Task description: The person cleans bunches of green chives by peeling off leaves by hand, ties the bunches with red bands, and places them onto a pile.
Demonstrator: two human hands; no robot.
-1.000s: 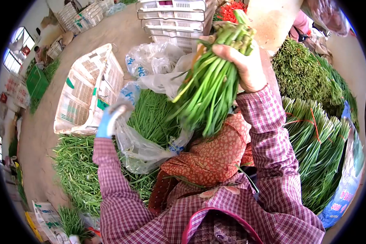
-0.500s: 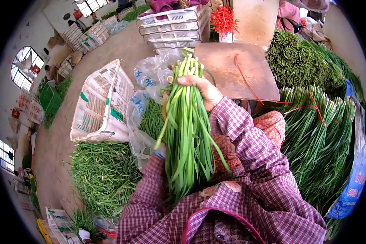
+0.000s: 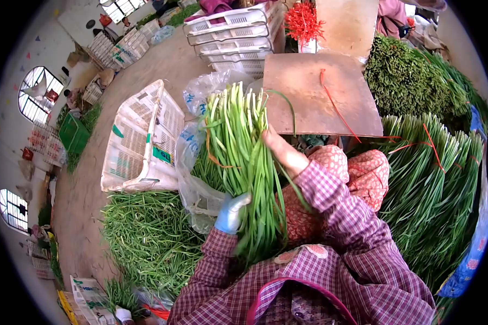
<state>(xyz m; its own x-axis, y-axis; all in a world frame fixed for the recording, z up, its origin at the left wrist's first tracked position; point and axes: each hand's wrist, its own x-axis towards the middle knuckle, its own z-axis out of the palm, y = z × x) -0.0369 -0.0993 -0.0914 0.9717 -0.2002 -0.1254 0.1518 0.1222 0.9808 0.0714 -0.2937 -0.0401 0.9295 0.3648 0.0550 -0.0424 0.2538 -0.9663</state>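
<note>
In front of my chest a thick bunch of garlic chives [image 3: 250,162] stands upright, pale stem ends up and leaves hanging toward my lap. My left hand [image 3: 233,212], in a white and blue glove, closes around the lower leaves from the left. Against the upper right side of the stems rests my right hand [image 3: 284,153], bare; its fingers are mostly hidden behind the bunch. An orange-brown strip [image 3: 211,149] lies along the bunch's left edge. Behind it, a clear plastic bag [image 3: 192,179] holds more green stalks.
A board [image 3: 320,95] with a red tie [image 3: 333,103] on it lies ahead. A white crate [image 3: 141,141] and loose greens [image 3: 146,238] are at left. Tied chives [image 3: 417,200] fill the right side. Stacked crates [image 3: 233,40] and red ties [image 3: 303,24] stand behind.
My right hand has shifted from the front of the stems down to their right side. The stem ends are spread wider and sit further left. My left glove has come into view.
</note>
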